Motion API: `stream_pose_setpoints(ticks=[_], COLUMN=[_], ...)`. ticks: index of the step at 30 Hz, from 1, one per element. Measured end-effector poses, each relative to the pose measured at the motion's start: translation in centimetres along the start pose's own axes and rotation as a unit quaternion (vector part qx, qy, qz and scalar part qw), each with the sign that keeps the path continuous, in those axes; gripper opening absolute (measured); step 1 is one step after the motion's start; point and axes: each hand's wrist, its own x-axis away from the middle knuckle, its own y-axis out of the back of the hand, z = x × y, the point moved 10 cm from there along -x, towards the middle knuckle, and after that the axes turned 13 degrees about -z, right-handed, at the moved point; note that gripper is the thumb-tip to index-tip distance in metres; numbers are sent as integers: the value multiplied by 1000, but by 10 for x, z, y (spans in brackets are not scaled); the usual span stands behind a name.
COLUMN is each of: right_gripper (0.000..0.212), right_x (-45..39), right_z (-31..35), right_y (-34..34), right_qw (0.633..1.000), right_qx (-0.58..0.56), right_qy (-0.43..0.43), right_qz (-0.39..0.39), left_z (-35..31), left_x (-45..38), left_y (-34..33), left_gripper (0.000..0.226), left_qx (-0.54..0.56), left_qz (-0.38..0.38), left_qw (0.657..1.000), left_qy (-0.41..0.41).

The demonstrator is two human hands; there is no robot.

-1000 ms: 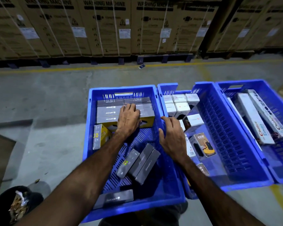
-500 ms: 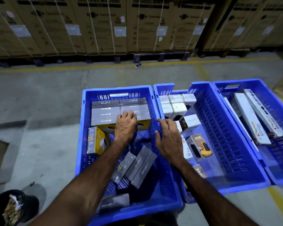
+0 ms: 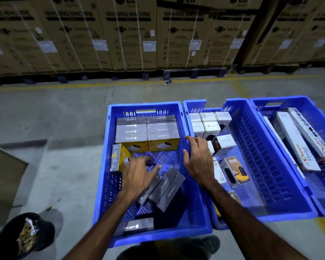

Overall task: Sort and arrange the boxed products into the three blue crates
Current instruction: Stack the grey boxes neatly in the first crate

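Observation:
Three blue crates stand side by side on the floor. The left crate (image 3: 109,147) holds a neat stack of grey and yellow boxes (image 3: 146,132) at its far end, one yellow box (image 3: 118,156) upright at the left wall, three loose grey boxes (image 3: 169,188) leaning mid-crate and one grey box (image 3: 137,225) near me. My left hand (image 3: 139,175) reaches down onto the leftmost loose grey box, fingers spread and blurred. My right hand (image 3: 199,160) rests on the rim shared with the middle crate (image 3: 270,212), which holds white boxes (image 3: 206,121) and a 65W charger box (image 3: 235,171).
The right crate (image 3: 266,104) holds long white boxes (image 3: 296,139). Tall washing machine cartons (image 3: 128,34) on pallets line the back behind a yellow floor line. A black bin with scraps (image 3: 24,235) and a cardboard sheet (image 3: 4,175) sit at my left.
My left hand has left the stacked boxes at the far end and come back toward me onto the loose grey boxes. My right hand has stayed at the shared rim.

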Motion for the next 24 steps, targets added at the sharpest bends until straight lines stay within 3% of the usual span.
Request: stream_pose_setpoints(ticks=[3,5,7,10,13,15,18,20,24], right_gripper=[46,46,45,45,44,41,35,34,48], right_x=[1,1,0,1,1,0,5,13,30], right_z=[0,0,-1,0,0,6,22,35,64], right_y=[0,0,0,-1,0,6,19,23,12], right_qw=[1000,1000,1000,1000,1000,999,996,997,962], right_qx=[-9,-10,-3,7,8,25,38,-22,-262], right_qy=[1,-1,2,6,9,30,73,67,-15], right_qz=[7,11,12,16,13,0,-40,-38,73], left_z=[5,7,8,6,19,36,62,70,64], left_x=[34,49,57,58,56,54,55,55,53], left_y=[13,15,13,14,21,35,56,62,67], left_gripper=[77,84,75,41,57,55,43,39,30], left_qx=[-44,-87,-122,-132,-83,-54,51,168,421], left_qz=[29,55,76,74,54,16,-29,-40,-49], left_qw=[998,995,990,989,995,996,986,964,870], left_qy=[19,14,4,-7,32,72,155,200,252])
